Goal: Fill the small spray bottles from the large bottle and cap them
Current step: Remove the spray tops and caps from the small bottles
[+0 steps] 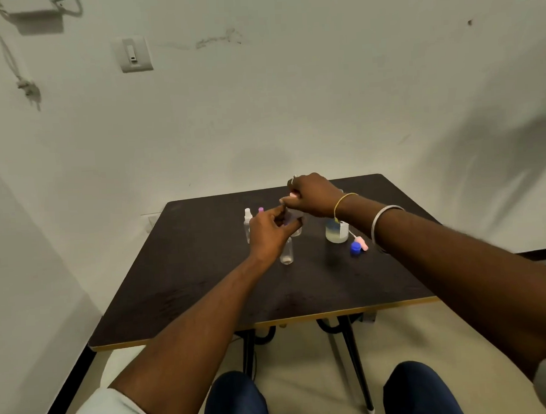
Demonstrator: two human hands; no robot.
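Note:
My left hand (270,230) holds a small clear spray bottle (293,217) above the dark table (205,273). My right hand (312,193) pinches a pink spray cap (293,194) at the top of that bottle. An open clear small bottle (286,253) stands just below my left hand. Another small bottle with a white sprayer (248,222) stands at the left, with a pink-topped one (260,210) beside it, mostly hidden. The large bottle (337,232), holding pale liquid, stands under my right wrist.
A blue cap (355,247) and a pink sprayer with its tube (360,241) lie right of the large bottle. The table stands against a white wall; its front edge is near my knees.

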